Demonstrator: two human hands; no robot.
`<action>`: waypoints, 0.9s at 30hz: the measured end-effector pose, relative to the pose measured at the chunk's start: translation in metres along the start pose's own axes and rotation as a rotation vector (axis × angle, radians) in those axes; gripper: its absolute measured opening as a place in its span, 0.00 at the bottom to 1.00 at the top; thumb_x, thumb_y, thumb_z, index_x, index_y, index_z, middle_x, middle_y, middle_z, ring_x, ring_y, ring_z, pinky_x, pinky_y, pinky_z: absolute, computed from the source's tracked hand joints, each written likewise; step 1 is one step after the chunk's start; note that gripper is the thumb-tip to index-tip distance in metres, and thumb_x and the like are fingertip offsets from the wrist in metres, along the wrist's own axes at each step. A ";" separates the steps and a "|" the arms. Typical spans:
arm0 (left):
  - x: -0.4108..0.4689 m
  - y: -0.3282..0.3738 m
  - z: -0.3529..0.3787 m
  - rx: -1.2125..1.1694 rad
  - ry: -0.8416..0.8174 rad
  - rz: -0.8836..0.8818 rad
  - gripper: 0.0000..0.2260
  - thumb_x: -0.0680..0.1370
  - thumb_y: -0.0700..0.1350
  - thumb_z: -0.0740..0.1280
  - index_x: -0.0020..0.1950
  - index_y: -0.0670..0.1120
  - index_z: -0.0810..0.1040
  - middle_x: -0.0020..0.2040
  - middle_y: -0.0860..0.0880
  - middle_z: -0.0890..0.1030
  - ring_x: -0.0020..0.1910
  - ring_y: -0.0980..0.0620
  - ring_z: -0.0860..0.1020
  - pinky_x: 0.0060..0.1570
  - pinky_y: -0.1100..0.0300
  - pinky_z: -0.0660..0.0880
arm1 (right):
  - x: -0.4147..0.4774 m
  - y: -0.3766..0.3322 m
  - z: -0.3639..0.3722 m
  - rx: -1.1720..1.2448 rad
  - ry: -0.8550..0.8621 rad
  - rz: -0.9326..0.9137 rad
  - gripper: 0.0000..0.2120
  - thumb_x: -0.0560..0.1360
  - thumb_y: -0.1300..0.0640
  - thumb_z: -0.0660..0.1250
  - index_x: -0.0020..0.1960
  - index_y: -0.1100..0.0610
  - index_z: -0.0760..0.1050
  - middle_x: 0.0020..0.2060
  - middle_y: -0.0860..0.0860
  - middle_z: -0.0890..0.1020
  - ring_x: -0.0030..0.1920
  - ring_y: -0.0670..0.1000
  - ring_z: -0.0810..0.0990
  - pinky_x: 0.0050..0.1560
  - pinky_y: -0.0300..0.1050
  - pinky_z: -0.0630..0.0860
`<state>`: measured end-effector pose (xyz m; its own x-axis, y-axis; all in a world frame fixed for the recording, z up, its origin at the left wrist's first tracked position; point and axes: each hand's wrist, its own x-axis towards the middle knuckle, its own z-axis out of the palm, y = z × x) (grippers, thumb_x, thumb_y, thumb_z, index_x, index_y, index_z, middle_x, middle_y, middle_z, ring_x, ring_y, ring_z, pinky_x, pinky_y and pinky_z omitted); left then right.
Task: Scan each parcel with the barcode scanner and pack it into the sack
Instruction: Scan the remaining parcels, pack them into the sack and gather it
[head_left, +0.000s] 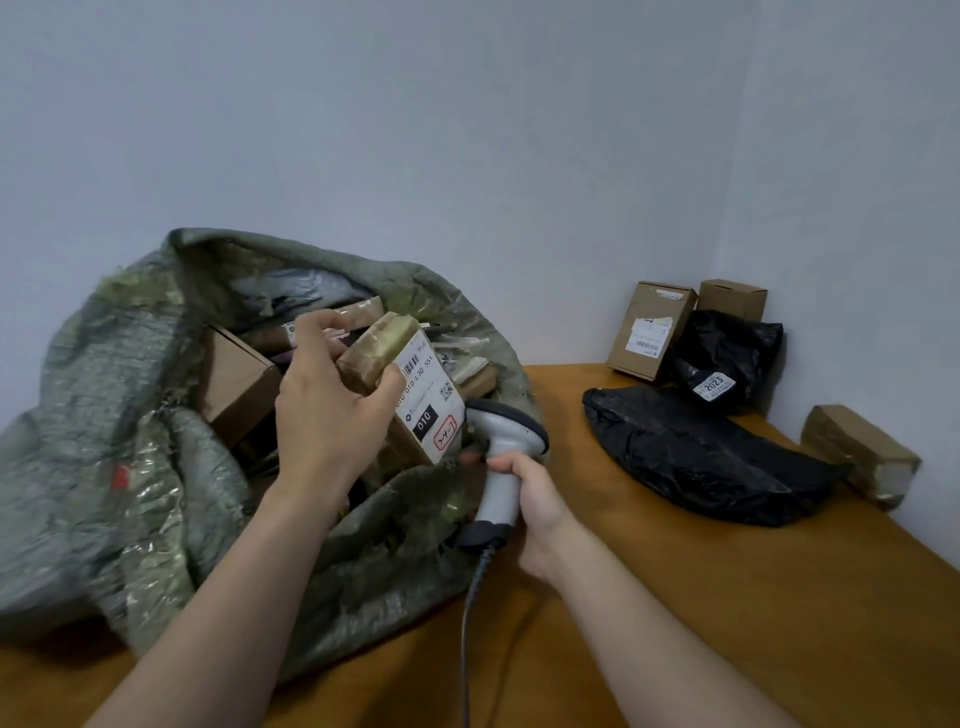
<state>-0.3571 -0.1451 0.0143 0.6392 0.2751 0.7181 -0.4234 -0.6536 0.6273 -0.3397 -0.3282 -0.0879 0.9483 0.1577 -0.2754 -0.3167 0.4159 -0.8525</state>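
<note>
Grey-green woven plastic sack: dull olive weave, glossy pale patches, one small red mark. Tan tape-wrapped cardboard parcel has a yellowish sheen. Its white paper label carries black barcode stripes, black digits, a black block with white "010" and a red-outlined box. Light grey plastic barcode scanner: black head rim, black base, dark grey cable. Orange-brown wooden table. Flat glossy black plastic bag, plain. Crumpled black plastic bag behind it has a white sticker with dark "2023". Upright kraft-brown cardboard box has a white label. Pale blue-grey wall, no pattern.
</note>
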 end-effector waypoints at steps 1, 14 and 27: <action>-0.001 0.000 -0.001 0.001 -0.029 -0.013 0.23 0.74 0.51 0.73 0.61 0.62 0.64 0.52 0.53 0.79 0.50 0.50 0.79 0.49 0.45 0.79 | -0.001 0.001 0.001 0.017 0.020 -0.011 0.12 0.70 0.52 0.69 0.46 0.57 0.87 0.54 0.61 0.86 0.52 0.61 0.83 0.65 0.57 0.76; 0.003 0.023 0.002 0.134 -0.281 -0.110 0.25 0.79 0.55 0.65 0.75 0.67 0.63 0.64 0.45 0.72 0.55 0.43 0.76 0.57 0.48 0.78 | -0.013 -0.002 -0.004 0.118 0.085 -0.004 0.11 0.71 0.50 0.68 0.49 0.55 0.83 0.56 0.60 0.85 0.54 0.62 0.82 0.53 0.54 0.80; -0.005 0.022 -0.009 0.189 -0.415 -0.126 0.23 0.76 0.51 0.71 0.66 0.58 0.62 0.49 0.50 0.83 0.41 0.48 0.82 0.42 0.46 0.82 | -0.012 0.010 -0.013 0.240 0.144 -0.044 0.11 0.73 0.54 0.67 0.39 0.58 0.86 0.57 0.64 0.84 0.55 0.64 0.82 0.65 0.62 0.78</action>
<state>-0.3759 -0.1543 0.0272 0.8970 0.0802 0.4346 -0.2268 -0.7605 0.6085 -0.3545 -0.3376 -0.0990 0.9488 0.0128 -0.3157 -0.2546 0.6225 -0.7400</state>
